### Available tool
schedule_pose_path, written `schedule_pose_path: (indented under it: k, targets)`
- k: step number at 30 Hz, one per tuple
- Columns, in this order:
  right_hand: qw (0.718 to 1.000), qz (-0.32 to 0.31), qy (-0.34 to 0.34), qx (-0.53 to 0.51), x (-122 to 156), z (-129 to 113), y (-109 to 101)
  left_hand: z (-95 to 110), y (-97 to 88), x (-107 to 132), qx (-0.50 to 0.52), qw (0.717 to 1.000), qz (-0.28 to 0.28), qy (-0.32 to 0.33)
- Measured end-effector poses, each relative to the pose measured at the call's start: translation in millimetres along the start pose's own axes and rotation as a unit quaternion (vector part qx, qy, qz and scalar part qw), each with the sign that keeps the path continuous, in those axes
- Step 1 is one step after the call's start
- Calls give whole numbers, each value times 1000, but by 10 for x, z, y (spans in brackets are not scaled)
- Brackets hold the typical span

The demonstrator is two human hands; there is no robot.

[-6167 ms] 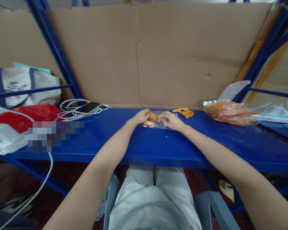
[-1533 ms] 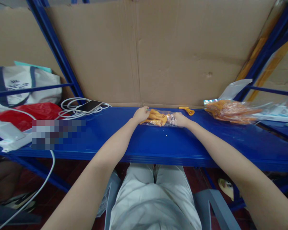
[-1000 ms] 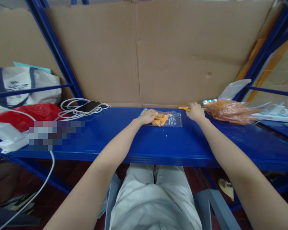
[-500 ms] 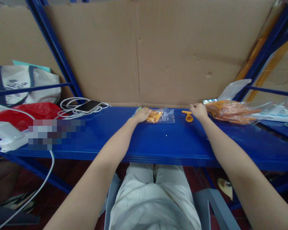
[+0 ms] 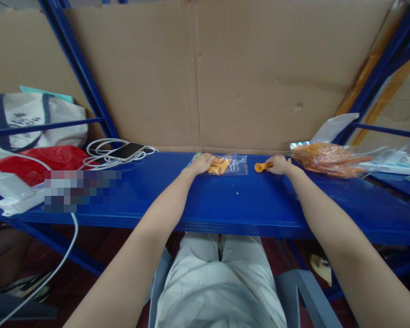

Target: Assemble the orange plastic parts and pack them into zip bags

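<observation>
My left hand (image 5: 201,164) lies flat, palm down, over the left end of a clear plastic bag (image 5: 238,165). Several orange plastic pieces (image 5: 219,165) show inside the bag, beside my fingertips. My right hand (image 5: 278,165) is closed on an orange plastic piece with a round, cup-like end (image 5: 259,167), a short way right of the bag. That round end points left, and my fingers hide the other part of the piece.
A larger clear bag of orange parts (image 5: 328,159) lies to the right. On the left are a phone (image 5: 126,151), coiled white cables (image 5: 93,148), a red bag (image 5: 54,157) and a white power strip (image 5: 20,200). Cardboard (image 5: 242,82) stands behind the blue tabletop (image 5: 208,205).
My right hand has moved slightly left and down and closed around the orange piece, whose round end has shifted left and turned. My left hand and the bag have stayed nearly still.
</observation>
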State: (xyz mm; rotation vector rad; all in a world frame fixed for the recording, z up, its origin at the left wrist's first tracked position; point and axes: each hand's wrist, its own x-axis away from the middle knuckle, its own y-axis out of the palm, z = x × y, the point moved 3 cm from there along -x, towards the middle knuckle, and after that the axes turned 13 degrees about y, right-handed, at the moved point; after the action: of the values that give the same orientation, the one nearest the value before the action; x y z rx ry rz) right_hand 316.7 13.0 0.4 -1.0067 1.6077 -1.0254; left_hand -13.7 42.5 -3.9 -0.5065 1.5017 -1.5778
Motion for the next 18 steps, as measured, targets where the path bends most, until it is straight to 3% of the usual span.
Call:
schedule_pose_path:
  k: [4,10,18]
  targets:
    - [998,-22,49,41,61,-68,-78,24,-26,37,12,999,29,-27]
    - [999,27,-6,15,103,-218,-185,65,-154,147,39,981,127,-138]
    - [996,-40,-85,9,334,-672,-225,179,-213,205,61,971,120,-197]
